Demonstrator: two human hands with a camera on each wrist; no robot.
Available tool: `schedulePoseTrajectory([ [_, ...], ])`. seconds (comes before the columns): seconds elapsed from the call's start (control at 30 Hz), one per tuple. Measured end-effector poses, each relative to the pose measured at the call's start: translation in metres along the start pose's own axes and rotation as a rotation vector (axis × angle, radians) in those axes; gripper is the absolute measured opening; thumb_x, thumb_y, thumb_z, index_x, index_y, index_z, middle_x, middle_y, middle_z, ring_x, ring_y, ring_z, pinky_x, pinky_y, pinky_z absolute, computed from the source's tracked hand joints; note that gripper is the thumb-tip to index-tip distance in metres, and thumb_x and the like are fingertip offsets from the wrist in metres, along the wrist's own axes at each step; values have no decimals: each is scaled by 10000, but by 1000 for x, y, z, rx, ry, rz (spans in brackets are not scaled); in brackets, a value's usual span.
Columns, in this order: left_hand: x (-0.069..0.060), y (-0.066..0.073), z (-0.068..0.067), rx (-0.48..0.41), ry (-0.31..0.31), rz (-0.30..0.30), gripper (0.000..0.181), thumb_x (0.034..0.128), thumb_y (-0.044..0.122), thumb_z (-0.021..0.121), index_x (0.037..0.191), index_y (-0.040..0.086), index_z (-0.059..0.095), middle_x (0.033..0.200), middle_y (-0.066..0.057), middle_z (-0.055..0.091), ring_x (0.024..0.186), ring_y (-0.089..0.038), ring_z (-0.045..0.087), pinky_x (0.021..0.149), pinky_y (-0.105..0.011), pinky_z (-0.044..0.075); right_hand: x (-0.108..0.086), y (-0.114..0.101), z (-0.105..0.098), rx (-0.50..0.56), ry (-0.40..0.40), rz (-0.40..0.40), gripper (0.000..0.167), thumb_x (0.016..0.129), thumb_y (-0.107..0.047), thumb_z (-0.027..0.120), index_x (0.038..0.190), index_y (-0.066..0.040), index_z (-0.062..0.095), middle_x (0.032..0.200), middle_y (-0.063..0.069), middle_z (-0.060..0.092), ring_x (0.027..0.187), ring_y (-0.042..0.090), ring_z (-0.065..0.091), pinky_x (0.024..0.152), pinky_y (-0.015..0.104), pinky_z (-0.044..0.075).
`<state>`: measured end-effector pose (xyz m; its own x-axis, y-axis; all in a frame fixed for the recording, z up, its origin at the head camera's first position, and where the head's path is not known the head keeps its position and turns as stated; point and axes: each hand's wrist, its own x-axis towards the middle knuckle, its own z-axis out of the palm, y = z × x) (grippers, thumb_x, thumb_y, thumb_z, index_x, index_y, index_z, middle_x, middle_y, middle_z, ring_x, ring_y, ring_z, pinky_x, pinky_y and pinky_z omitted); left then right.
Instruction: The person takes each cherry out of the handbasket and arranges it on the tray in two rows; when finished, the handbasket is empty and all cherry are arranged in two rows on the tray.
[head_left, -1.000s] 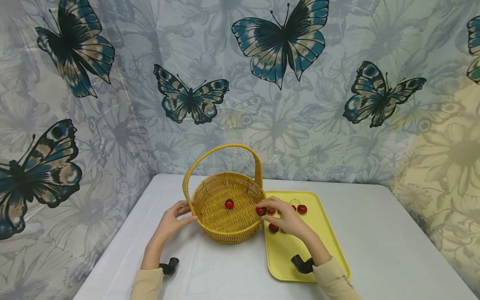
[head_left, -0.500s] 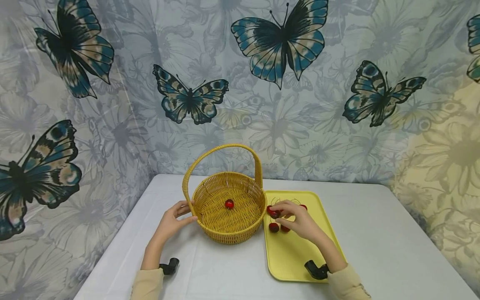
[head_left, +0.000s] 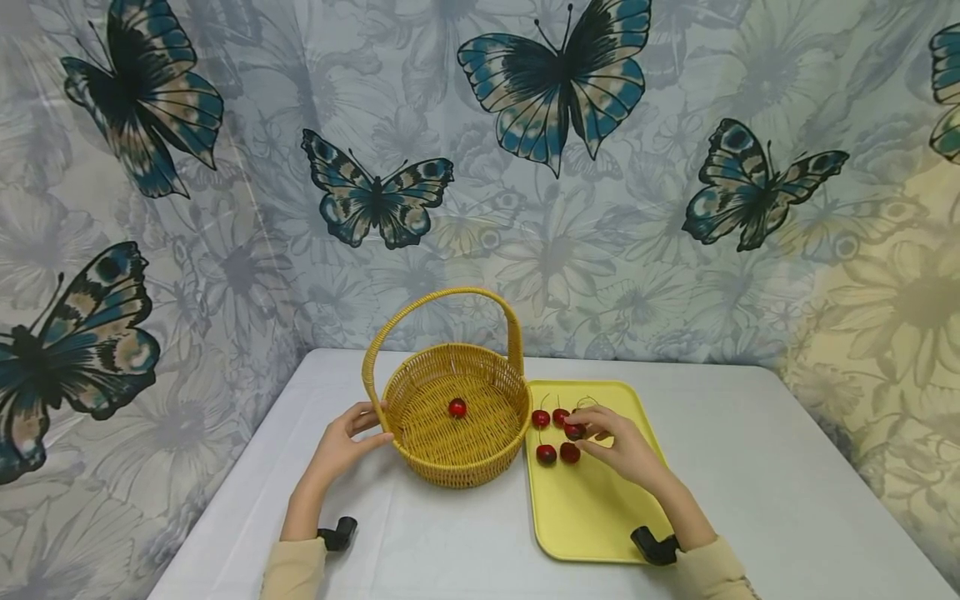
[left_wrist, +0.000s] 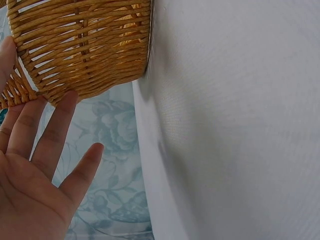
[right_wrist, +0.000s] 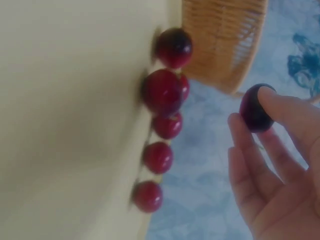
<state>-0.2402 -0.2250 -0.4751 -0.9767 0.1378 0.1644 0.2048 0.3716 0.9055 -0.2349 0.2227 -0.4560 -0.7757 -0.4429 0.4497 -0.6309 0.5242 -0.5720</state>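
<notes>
My left hand (head_left: 341, 442) grips the left side of a yellow woven basket (head_left: 457, 475) near the foot of its arched handle. In the left wrist view, thumb and fingers sit on either side of the basket's wicker edge (left_wrist: 80, 50). One red cherry (head_left: 457, 407) lies on the basket floor. Over the yellow tray (head_left: 592, 517), my right hand (head_left: 622, 446) pinches a dark red cherry (right_wrist: 254, 111) between thumb and fingertips, lifted clear of the tray. Several cherries lie near it on the tray, among them a dark one (head_left: 546, 454). The hand partly hides the tray's far right.
The tray stands against the basket's right side on a white-covered table (head_left: 750, 467). Behind rises a cloth backdrop (head_left: 555, 250) printed with butterflies. The tall basket handle (head_left: 442, 296) arches above the bowl.
My right hand has moved rightward from the basket's right rim to over the tray, carrying the cherry. More cherries on the tray now show. My left hand and the basket stay put.
</notes>
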Motion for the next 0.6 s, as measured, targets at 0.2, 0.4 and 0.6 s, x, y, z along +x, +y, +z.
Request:
schedulePoseTrajectory([
  [0.2, 1, -3, -1, 0, 0, -3, 599, 748, 360, 758, 1264, 145, 542, 1240, -105, 601, 1192, -278, 531, 1039, -616, 262, -10, 11, -2, -23, -17, 62, 348, 787, 8, 701, 1121, -61, 635, 1036, 62, 639, 813, 212, 647, 658, 333, 534],
  [0.4, 0, 1, -1, -4, -2, -12, 581, 764, 312, 754, 1267, 122, 534, 1251, -128, 589, 1196, -300, 524, 1032, -605, 286, -15, 21, -3, -63, -53, 104, 345, 795, -14, 702, 1129, -62, 636, 1062, 56, 650, 898, 242, 610, 669, 310, 519],
  [0.6, -5, 16, -1, 1, -13, -14, 535, 791, 248, 741, 1263, 109, 531, 1264, -157, 573, 1200, -326, 515, 1025, -606, 295, -18, 27, -5, -68, -81, 131, 332, 813, -42, 692, 1139, -66, 633, 1078, 57, 650, 924, 256, 607, 679, 303, 516],
])
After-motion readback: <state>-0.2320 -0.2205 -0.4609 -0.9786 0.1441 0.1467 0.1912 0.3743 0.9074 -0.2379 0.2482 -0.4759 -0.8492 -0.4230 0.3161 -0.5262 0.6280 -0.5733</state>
